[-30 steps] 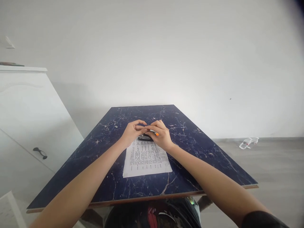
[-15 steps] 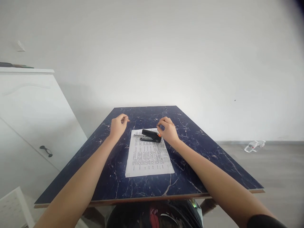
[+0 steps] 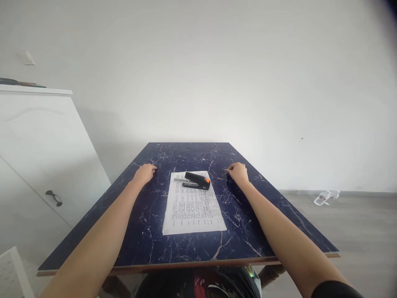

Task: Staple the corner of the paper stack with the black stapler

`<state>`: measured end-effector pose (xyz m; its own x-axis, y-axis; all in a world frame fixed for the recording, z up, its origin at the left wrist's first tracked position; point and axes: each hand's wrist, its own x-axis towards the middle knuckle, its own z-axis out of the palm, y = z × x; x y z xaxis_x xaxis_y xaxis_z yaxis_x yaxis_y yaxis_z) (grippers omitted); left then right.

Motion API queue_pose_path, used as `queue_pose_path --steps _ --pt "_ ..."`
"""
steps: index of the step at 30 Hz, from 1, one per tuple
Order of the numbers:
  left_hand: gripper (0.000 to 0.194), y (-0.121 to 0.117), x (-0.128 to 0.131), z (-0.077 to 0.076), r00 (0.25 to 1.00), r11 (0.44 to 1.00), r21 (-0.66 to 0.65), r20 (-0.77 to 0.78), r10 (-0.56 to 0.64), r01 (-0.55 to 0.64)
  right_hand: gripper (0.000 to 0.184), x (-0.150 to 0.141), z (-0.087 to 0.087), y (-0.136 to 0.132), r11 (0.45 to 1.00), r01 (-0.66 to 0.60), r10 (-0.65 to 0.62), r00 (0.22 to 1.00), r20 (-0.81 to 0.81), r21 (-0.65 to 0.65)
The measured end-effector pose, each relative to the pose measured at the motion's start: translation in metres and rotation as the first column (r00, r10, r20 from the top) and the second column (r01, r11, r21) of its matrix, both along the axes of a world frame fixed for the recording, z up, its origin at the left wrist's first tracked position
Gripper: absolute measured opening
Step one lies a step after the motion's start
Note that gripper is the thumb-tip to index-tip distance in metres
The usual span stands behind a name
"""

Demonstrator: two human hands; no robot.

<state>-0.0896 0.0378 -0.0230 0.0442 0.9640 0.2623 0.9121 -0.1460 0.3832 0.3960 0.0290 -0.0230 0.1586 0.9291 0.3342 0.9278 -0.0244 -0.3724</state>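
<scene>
A black stapler (image 3: 196,181) with an orange patch at its rear lies on the upper part of a printed sheet of paper (image 3: 195,211). Its jaw is spread, and a metal rail sticks out to the left. To the left of the paper, my left hand (image 3: 144,174) rests on the table with its fingers curled closed; nothing shows in it. My right hand (image 3: 238,171), also with curled fingers, is at the table to the right of the stapler, apart from it. No object is visible in that hand either.
Dark blue marble-patterned table (image 3: 139,244) beneath everything, its far end against a white wall (image 3: 198,74). On the left stands a white cabinet (image 3: 37,136) with a black handle (image 3: 54,198). A clear plastic bottle (image 3: 324,198) lies on the floor at right.
Both hands have moved apart, outward from the paper: the left one to the left, the right one to the right, lower onto the table. The stapler and paper stay in place.
</scene>
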Motion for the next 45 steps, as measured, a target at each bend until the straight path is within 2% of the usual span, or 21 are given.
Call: queue_pose_path --steps 3,5,10,18,25,33,38,41,43,45 --pt "0.006 -0.001 0.001 0.004 0.999 0.999 0.022 0.017 0.049 -0.049 0.02 -0.004 -0.007 0.004 1.0 -0.025 0.025 0.999 0.038 -0.013" --pt "0.002 -0.001 0.002 0.005 0.998 0.998 0.021 0.017 0.066 -0.066 0.025 -0.008 -0.011 0.006 0.998 -0.054 0.055 0.996 0.07 -0.018" --pt "0.006 -0.004 0.007 0.008 0.994 0.994 0.005 -0.011 0.108 -0.108 0.03 -0.012 -0.015 0.009 0.995 -0.097 0.098 0.987 0.126 -0.013" --pt "0.018 -0.012 0.014 0.013 0.983 0.989 0.019 -0.107 0.146 -0.145 0.04 -0.012 -0.016 0.007 0.998 -0.064 0.062 0.992 0.106 0.014" --pt "0.039 -0.014 0.017 0.013 0.975 0.99 0.005 -0.174 0.139 -0.14 0.04 -0.013 -0.016 0.005 0.998 -0.052 0.05 0.994 0.097 0.023" --pt "0.022 -0.011 0.012 0.012 0.962 0.987 0.023 -0.22 0.16 -0.159 0.04 -0.012 -0.017 0.007 0.998 -0.046 0.042 0.994 0.099 0.037" --pt "0.007 -0.014 0.013 0.017 0.963 0.984 0.036 -0.205 0.176 -0.173 0.038 -0.011 -0.018 0.009 0.998 -0.041 0.037 0.994 0.099 0.043" --pt "0.003 -0.019 0.024 0.022 0.988 0.991 0.085 -0.102 0.112 -0.103 0.038 -0.01 -0.018 0.009 0.998 -0.039 0.035 0.995 0.098 0.045" --pt "0.006 -0.024 0.036 0.026 0.997 0.994 0.111 0.079 -0.017 0.008 0.038 -0.01 -0.018 0.009 0.998 -0.038 0.034 0.995 0.099 0.044" --pt "0.01 -0.03 0.051 0.029 0.949 0.985 0.125 0.279 -0.146 0.115 0.038 -0.01 -0.018 0.009 0.998 -0.039 0.034 0.994 0.101 0.045"
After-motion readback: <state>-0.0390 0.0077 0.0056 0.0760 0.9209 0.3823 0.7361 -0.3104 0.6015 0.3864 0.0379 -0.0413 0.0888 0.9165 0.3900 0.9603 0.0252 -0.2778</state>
